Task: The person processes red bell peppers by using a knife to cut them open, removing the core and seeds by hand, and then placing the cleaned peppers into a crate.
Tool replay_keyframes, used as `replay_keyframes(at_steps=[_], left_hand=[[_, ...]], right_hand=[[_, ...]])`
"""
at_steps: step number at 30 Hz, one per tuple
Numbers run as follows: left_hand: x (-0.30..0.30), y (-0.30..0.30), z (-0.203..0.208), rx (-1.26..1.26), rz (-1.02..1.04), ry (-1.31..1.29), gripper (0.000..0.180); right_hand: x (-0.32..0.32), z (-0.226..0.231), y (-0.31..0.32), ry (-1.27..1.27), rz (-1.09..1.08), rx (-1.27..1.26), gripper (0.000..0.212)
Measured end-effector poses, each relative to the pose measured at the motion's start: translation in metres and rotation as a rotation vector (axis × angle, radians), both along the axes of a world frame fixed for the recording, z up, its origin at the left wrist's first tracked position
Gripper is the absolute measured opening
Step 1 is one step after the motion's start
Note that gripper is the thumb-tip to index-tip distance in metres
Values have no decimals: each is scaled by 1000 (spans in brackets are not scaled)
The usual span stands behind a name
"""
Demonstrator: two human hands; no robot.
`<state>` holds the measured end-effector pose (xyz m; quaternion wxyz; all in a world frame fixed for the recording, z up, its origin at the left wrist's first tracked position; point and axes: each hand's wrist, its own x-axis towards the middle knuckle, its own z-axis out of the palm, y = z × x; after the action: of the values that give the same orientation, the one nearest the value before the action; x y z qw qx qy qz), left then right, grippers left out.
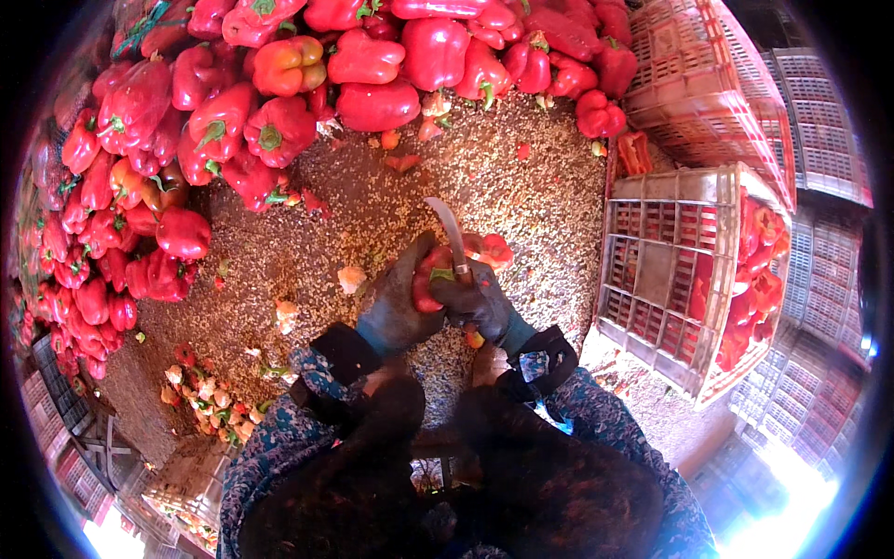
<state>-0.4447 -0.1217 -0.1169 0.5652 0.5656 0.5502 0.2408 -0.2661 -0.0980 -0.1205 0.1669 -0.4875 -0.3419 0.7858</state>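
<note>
Red pepper sits between a person's two gloved hands at the centre of the view, above a floor strewn with pale seeds. At far left, a heap of whole peppers, mostly red with a few turning orange, climbs from the left edge and spreads across the top. Below it, pale cut cores lie in a small pile, near a crate at the lower left; another core lies just beside the working hands. The left hand, in a dark, soiled glove, grips the pepper from its left side. A curved knife blade rises between the hands, its handle clasped in the gloved right hand, whose fingers close in against the pepper. More red flesh shows just beyond that hand; whether it belongs to the same pepper cannot be told. At right, a pale slatted crate holds cut red peppers, with a reddish crate behind it and further crates at the far right.
</note>
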Motion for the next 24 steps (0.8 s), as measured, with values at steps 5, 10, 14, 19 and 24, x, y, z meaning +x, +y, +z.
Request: replay_keyframes(at_steps=[5, 10, 14, 19, 24], left_hand=[[-16, -21, -38, 54, 70, -212, 102], [-17, -6, -31, 0, 144, -162, 95], [-26, -3, -20, -210, 259, -381, 97], [-31, 0, -15, -344, 322, -495, 91], [-42, -8, -52, -73, 178, -425, 80]], right_hand=[[19, -23, -1, 411, -73, -238, 16], [0, -14, 13, -149, 188, 386, 30], [1, -6, 11, -403, 253, 774, 47], [12, -7, 6, -143, 171, 566, 54], [-7, 12, 6, -133, 419, 1268, 62]])
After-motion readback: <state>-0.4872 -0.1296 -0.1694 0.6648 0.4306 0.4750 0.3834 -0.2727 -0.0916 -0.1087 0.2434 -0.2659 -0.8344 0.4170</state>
